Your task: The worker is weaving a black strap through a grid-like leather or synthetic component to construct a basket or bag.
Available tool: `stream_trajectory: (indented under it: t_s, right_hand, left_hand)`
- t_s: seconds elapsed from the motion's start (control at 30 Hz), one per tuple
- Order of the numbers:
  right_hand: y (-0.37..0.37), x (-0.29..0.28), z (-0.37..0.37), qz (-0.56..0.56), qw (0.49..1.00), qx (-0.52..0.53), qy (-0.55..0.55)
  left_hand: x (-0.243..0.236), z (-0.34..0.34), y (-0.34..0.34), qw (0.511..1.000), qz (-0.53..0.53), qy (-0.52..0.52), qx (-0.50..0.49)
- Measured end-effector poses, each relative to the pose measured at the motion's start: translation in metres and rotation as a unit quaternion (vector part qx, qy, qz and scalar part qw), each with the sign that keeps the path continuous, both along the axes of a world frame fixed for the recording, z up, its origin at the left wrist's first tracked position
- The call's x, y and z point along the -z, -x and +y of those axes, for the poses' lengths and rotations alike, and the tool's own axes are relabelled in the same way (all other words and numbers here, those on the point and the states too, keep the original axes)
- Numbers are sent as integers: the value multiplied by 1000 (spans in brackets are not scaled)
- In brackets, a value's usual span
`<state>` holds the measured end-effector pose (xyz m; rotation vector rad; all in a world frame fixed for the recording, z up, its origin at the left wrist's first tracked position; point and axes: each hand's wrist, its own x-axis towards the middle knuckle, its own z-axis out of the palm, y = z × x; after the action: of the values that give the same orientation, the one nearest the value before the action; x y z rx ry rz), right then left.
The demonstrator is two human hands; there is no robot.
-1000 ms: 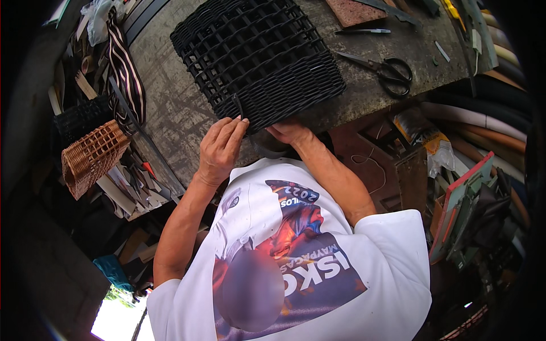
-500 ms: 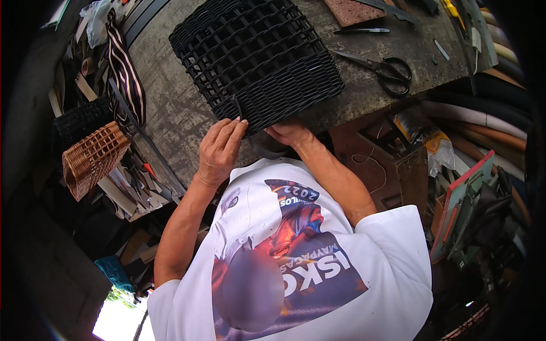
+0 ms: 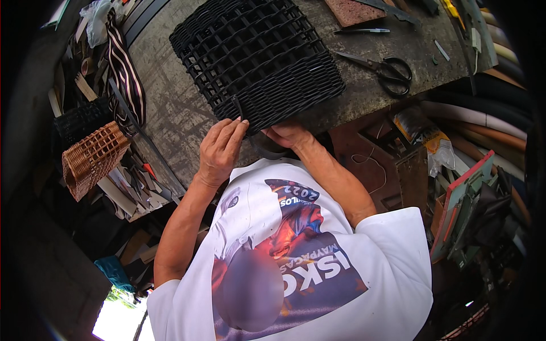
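1. Hardly anything moved over the last second: your left hand [image 3: 219,150] and right hand [image 3: 289,134] stayed at the near edge of the black woven panel [image 3: 256,59], and the panel itself barely shifted on the worktop [image 3: 170,108].
2. Your left fingers [image 3: 234,126] were held close together and curled, tips touching the panel's near rim just beside a loose black strand end [image 3: 238,106] that stuck up from the weave. I couldn't tell whether they actually pinched the strand or only pressed on the rim.
3. Your right hand sat at the rim just beside the left, partly tucked under the edge. Its fingers were hidden, so I couldn't tell if they gripped anything.
4. The panel lay flat on the worktop, its near edge overhanging toward you, both hands at that edge.
5. My read: with no real travel between frames, you were mid-way through fine work on the rim weave, not repositioning. That is a judgement only.
6. Nearby and untouched: black-handled scissors [image 3: 387,69] on the worktop to your right, well apart from both hands; a tan woven basket [image 3: 94,159] off to your left, below the worktop edge.
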<state>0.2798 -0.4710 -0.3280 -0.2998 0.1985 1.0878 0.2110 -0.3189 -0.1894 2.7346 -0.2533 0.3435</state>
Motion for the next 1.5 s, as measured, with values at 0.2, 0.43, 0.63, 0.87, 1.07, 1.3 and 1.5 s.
stream_trajectory:
  t_s: [0.2,0.43,0.63,0.87,1.07,1.3,1.5]
  right_hand:
    - [0,17,-1,-100,995,19,14]
    - [-28,43,-1,-617,739,123,242]
    - [-24,57,1,-562,787,133,216]
    - [-16,68,-3,-611,736,49,289]
    - [-5,73,-4,-330,939,46,89]
    - [-25,57,-11,-388,917,39,83]
    - [-36,30,-7,-303,951,51,-13]
  left_hand:
    - [0,-1,0,1000,1,0,-1]
    - [1,0,0,1000,0,4,-6]
    - [1,0,-1,1000,-3,2,-3]
    - [0,0,0,1000,2,-8,-2]
    - [-2,-1,2,1000,7,-16,-11]
    - [-3,-1,4,1000,9,-21,-13]
    - [-5,0,5,1000,3,-12,-16]
